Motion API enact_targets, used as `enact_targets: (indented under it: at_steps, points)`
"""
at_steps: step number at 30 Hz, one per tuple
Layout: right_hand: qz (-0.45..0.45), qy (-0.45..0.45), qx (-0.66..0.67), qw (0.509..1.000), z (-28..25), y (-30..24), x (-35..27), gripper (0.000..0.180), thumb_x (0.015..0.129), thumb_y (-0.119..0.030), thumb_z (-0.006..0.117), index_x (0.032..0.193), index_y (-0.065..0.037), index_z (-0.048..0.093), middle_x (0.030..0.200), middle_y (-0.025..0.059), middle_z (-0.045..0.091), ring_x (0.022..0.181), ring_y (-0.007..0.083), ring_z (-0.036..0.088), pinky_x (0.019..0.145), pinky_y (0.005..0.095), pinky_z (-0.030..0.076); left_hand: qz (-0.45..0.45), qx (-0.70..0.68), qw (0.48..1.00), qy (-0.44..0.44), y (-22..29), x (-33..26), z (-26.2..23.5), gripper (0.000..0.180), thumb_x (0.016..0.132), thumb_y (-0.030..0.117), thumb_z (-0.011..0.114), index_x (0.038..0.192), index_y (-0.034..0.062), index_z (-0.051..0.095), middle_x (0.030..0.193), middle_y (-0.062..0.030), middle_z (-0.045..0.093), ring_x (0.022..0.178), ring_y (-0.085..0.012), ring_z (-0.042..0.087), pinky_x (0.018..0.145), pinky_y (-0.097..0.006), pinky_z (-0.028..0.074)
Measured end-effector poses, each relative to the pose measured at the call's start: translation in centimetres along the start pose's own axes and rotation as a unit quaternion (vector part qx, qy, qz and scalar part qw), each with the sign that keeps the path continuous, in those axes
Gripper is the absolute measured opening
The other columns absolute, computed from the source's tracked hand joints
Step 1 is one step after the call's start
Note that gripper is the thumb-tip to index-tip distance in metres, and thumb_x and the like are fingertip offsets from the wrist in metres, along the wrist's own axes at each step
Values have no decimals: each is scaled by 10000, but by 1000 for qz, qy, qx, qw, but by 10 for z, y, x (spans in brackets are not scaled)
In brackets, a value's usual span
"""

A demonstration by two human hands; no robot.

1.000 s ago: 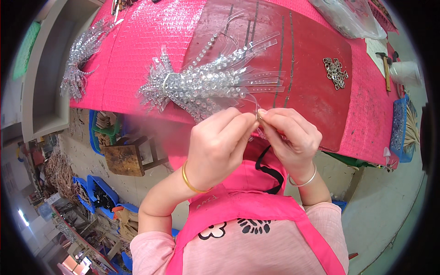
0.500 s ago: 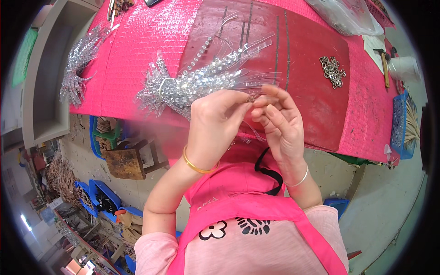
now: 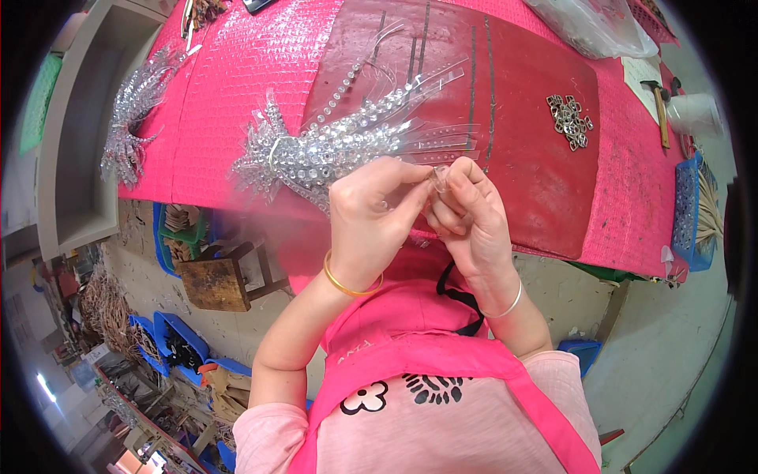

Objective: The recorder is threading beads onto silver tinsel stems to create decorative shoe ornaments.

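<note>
My left hand [image 3: 373, 207] and my right hand [image 3: 475, 217] meet over the near edge of the work mat. Both pinch a small clear, shiny piece [image 3: 440, 180]; fingers cover most of it, so its exact shape is hard to make out. Just beyond my left hand lies a bundle of clear straps set with round rhinestones [image 3: 347, 146], tied with a pale band [image 3: 275, 152] near its left end. Its bare strap ends fan out rightward over the dark red mat [image 3: 529, 189]. A pile of small metal buckles [image 3: 569, 122] rests on the mat's right part.
Another rhinestone strap bundle [image 3: 130, 110] lies at the pink-covered table's [image 3: 229, 79] left edge. At the right are a hammer [image 3: 660, 114], a plastic cup [image 3: 695, 116] and a blue basket [image 3: 688, 213]. A wooden stool [image 3: 212, 284] stands below the table.
My right hand's fingers have curled in closer around the small clear piece, which shows more now. Both hands stay together in nearly the same place.
</note>
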State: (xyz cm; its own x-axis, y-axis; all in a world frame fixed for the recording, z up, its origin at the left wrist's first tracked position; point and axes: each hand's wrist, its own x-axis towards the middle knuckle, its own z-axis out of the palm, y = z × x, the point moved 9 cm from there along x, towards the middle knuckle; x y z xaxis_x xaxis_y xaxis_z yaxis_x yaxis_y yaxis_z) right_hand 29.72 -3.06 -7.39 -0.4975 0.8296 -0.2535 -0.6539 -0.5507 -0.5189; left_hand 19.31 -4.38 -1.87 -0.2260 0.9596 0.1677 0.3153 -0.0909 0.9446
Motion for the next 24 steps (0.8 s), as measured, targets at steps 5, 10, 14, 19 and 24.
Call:
enact_targets:
  at_steps: [5, 10, 14, 19, 24]
  points:
    - [0, -36, -17, 999, 5, 0, -4, 116, 878, -138, 541, 801, -59, 507, 547, -55, 391, 434, 27, 256, 420, 206, 196, 9, -8, 1000, 3, 2, -5, 0, 99, 687, -31, 659, 781, -21, 629, 681, -110, 604, 586, -179, 609, 513, -255, 459]
    - [11, 46, -113, 993, -6, 3, -6, 208, 867, -235, 573, 787, -71, 473, 534, -59, 353, 400, 31, 249, 409, 200, 219, 87, 45, 995, -3, 13, -6, -2, 124, 681, -45, 655, 797, -20, 618, 705, -109, 600, 592, -189, 598, 516, -258, 455]
    - [24, 9, -94, 995, -4, 11, -9, 188, 860, -231, 581, 838, -60, 505, 561, -51, 385, 425, 28, 261, 415, 197, 217, 154, 49, 986, -29, 23, -11, -2, 140, 681, -56, 645, 810, -14, 613, 736, -101, 600, 612, -201, 596, 528, -271, 464]
    - [65, -9, -110, 992, -6, 16, -19, 109, 839, -101, 602, 931, -46, 584, 648, -56, 465, 492, 4, 313, 425, 166, 217, 167, 50, 977, -120, 21, -21, 0, 151, 677, -47, 633, 814, 10, 610, 752, -87, 595, 623, -215, 583, 539, -293, 457]
    - [80, -6, -61, 995, -14, 9, -21, 62, 819, -74, 612, 851, -23, 596, 652, -42, 481, 502, 21, 360, 431, 189, 268, 254, 150, 929, -224, 32, -39, 11, 116, 653, 69, 649, 755, 69, 593, 741, -30, 568, 731, -193, 534, 672, -332, 416]
